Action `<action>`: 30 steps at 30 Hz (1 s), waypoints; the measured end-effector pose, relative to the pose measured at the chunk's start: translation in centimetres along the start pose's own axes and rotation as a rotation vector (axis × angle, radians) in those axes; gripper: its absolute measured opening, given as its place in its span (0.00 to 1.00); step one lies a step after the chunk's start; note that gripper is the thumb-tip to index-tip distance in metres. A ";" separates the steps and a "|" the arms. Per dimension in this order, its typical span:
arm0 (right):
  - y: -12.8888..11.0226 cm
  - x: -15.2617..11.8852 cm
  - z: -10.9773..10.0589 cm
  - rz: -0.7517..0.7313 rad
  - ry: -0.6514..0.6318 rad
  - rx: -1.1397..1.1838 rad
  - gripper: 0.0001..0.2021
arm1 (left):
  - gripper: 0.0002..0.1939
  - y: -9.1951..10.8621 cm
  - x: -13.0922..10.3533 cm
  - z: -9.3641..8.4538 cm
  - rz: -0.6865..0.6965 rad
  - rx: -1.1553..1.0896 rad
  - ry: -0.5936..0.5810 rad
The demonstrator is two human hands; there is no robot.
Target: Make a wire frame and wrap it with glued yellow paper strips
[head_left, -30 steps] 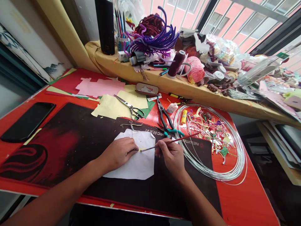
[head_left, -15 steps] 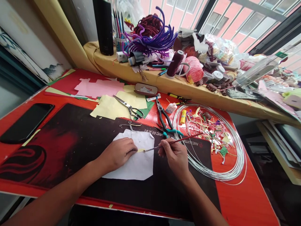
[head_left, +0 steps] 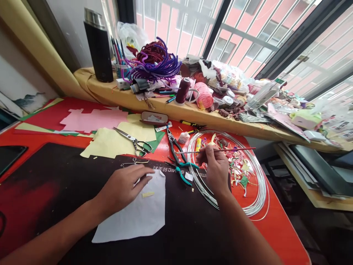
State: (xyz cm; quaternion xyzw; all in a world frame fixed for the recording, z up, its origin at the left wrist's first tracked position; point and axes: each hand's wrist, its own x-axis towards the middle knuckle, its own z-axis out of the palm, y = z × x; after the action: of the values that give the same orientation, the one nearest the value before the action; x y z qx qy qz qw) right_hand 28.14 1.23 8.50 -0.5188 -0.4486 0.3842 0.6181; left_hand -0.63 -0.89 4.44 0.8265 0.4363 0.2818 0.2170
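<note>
My left hand point(head_left: 124, 187) hovers over or rests on the upper left of a white paper sheet point(head_left: 138, 219), its thumb and fingers apart with nothing visible between them. A small pale yellow paper strip point(head_left: 148, 194) lies on the sheet, just right of the thumb. Past my left fingertips is a twisted wire piece point(head_left: 135, 161), partly hidden by the hand. My right hand point(head_left: 213, 165) grips a thin paintbrush point(head_left: 239, 149) with a dark red handle, held nearly level. Its tip points left, above the teal-handled pliers point(head_left: 183, 176).
Behind the mat point(head_left: 190, 235) lie scissors point(head_left: 135, 141) on yellow paper point(head_left: 100, 143), and a small white bottle point(head_left: 184, 137). A wire coil point(head_left: 260, 198) rings colourful scraps on the right. A crowded ledge point(head_left: 154, 105) carries a black flask point(head_left: 98, 51) and a thread spool point(head_left: 183, 91).
My right hand has lifted the paintbrush off the yellow strip and turned it toward the pliers. My left hand has let go of the strip. The camera view has shifted.
</note>
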 end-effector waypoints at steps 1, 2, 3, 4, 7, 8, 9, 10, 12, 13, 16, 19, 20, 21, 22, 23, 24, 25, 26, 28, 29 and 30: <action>0.1 0.9 -0.1 -0.015 0.024 0.019 0.18 | 0.13 0.3 1.7 0.0 -0.010 0.002 0.011; 0.4 1.8 -0.3 -0.029 0.052 0.041 0.18 | 0.13 0.4 3.6 0.3 -0.025 0.004 0.010; 0.6 2.7 -0.3 -0.036 0.078 0.060 0.18 | 0.14 0.4 5.6 0.8 -0.034 0.003 0.000; 0.9 3.6 -0.4 -0.037 0.104 0.081 0.18 | 0.16 0.3 7.7 1.4 -0.044 -0.007 -0.010; 1.5 5.8 -0.5 -0.016 0.165 0.123 0.19 | 0.23 -0.6 13.8 4.0 -0.093 -0.016 -0.031; 1.7 6.3 -0.5 -0.013 0.178 0.133 0.20 | 0.24 -1.0 15.6 5.0 -0.117 -0.002 -0.026; 1.8 6.9 -0.6 -0.012 0.190 0.142 0.20 | 0.26 -1.3 17.1 5.8 -0.127 0.006 -0.036; 1.9 7.3 -0.6 -0.011 0.200 0.152 0.21 | 0.26 -1.6 18.4 6.6 -0.139 -0.002 -0.049; 2.1 8.1 -0.7 -0.005 0.224 0.173 0.22 | 0.26 -2.1 20.2 7.9 -0.164 -0.036 -0.068; 2.2 8.4 -0.8 0.001 0.237 0.180 0.22 | 0.26 -2.4 20.8 8.4 -0.176 -0.052 -0.076; 2.8 9.0 -1.0 0.024 0.256 0.182 0.23 | 0.21 -3.1 21.4 9.6 -0.196 -0.076 -0.125; 3.8 9.4 -1.1 0.051 0.257 0.188 0.24 | 0.13 -3.6 21.3 10.2 -0.199 -0.078 -0.144; 4.2 9.5 -1.2 0.060 0.261 0.194 0.24 | 0.12 -3.7 21.2 10.3 -0.199 -0.078 -0.136; 4.5 9.6 -1.2 0.067 0.264 0.201 0.25 | 0.11 -3.8 21.1 10.4 -0.197 -0.080 -0.123; 4.8 9.7 -1.2 0.072 0.267 0.207 0.25 | 0.11 -3.8 21.1 10.4 -0.194 -0.081 -0.108; 5.0 9.7 -1.3 0.078 0.269 0.211 0.25 | 0.10 -3.9 21.0 10.3 -0.189 -0.084 -0.093; 5.1 9.7 -1.3 0.084 0.268 0.215 0.25 | 0.10 -3.9 20.9 10.2 -0.182 -0.088 -0.075; 5.3 9.7 -1.3 0.091 0.265 0.216 0.24 | 0.10 -3.9 20.8 10.0 -0.171 -0.091 -0.057; 5.3 9.6 -1.4 0.100 0.262 0.216 0.24 | 0.10 -3.9 20.7 9.9 -0.157 -0.090 -0.040; 5.3 9.4 -1.5 0.118 0.263 0.217 0.24 | 0.10 -3.7 20.4 9.5 -0.117 -0.066 -0.019; 5.2 9.3 -1.6 0.124 0.267 0.219 0.24 | 0.10 -3.6 20.3 9.3 -0.096 -0.048 -0.014; 5.2 9.2 -1.6 0.128 0.272 0.224 0.24 | 0.10 -3.5 20.1 9.1 -0.078 -0.028 -0.009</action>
State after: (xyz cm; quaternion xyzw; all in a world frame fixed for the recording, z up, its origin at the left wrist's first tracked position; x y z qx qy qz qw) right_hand 32.42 10.21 4.71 -0.5215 -0.2817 0.3965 0.7011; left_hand 12.49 16.87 1.10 0.8069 0.4633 0.2754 0.2416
